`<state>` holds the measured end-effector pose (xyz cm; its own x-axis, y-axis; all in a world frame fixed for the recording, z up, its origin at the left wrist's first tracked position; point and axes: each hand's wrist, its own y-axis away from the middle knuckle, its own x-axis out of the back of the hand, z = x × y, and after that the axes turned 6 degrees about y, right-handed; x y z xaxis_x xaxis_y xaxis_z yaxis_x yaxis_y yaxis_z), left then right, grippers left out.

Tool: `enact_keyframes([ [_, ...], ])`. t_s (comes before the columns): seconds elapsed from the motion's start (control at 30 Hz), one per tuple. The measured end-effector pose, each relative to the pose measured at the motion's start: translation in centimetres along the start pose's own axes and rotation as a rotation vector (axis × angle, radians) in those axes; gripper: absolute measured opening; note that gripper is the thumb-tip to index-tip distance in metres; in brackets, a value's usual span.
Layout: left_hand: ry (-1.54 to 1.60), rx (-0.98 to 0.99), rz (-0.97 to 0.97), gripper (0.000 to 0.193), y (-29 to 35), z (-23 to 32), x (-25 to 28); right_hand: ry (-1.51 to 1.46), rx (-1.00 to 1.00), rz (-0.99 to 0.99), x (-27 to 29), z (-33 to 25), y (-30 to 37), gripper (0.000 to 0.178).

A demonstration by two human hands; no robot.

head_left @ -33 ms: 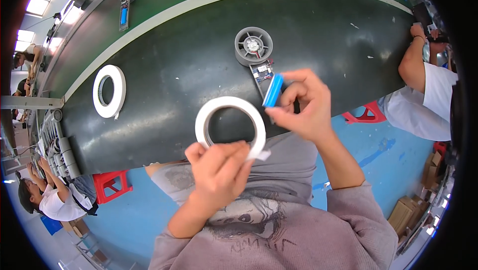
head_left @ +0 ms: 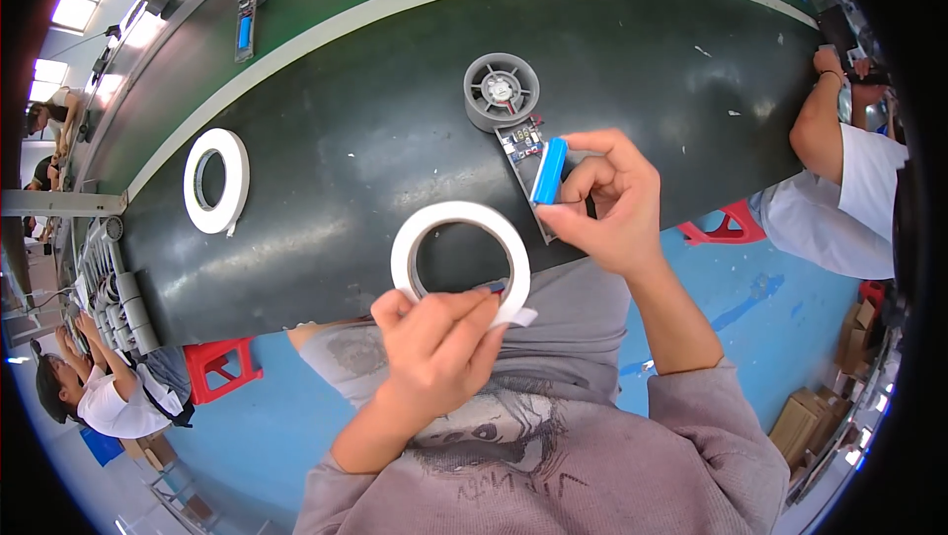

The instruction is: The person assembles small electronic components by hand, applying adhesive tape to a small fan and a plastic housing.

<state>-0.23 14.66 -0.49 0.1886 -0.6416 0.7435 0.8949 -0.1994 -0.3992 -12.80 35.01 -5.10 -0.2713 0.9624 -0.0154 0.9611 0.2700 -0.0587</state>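
Since the earlier frame, the blue cylinder (head_left: 554,172) had shifted slightly up and to the right, while the near tape roll (head_left: 461,211) had moved slightly down and to the right. The cylinder was pinched between the thumb and fingers of the right hand (head_left: 617,201), tilted, with a pale strip along its left side. It was over a grey fan unit (head_left: 502,91), whose circuit board (head_left: 522,139) showed just beside it. The left hand (head_left: 434,343) gripped the lower rim of the near roll, a loose tape end (head_left: 523,318) sticking out near its fingertips. Another white tape roll (head_left: 237,180) lay to the left on the dark table (head_left: 326,120). Farther off, a second fan unit (head_left: 246,34) held another blue cylinder. Red stools (head_left: 222,369) stood on the blue floor (head_left: 267,446).
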Motion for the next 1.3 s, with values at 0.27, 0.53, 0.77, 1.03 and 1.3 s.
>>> enact_keyframes([
  [0.27,-0.068,0.084,0.039,0.036,-4.5,-4.7,2.2,-0.087,-0.026,-0.194,1.3,-0.5,-0.2,0.059],
  [0.53,0.268,0.085,-0.135,0.057,-15.5,-8.2,-2.5,0.001,-0.007,-0.273,1.3,-1.4,-0.6,0.060],
  [0.77,0.259,0.056,-0.190,0.061,-15.4,-7.8,-2.6,0.820,0.369,-0.438,3.0,-5.3,-2.4,0.056],
  [1.03,0.302,0.004,-0.125,0.060,-15.1,-7.9,-3.1,1.032,0.411,-0.440,2.3,-5.3,-2.6,0.052],
  [1.3,0.313,0.000,-0.108,0.060,-15.0,-7.9,-3.4,1.087,0.316,-0.461,1.8,-5.8,-2.7,0.051],
])
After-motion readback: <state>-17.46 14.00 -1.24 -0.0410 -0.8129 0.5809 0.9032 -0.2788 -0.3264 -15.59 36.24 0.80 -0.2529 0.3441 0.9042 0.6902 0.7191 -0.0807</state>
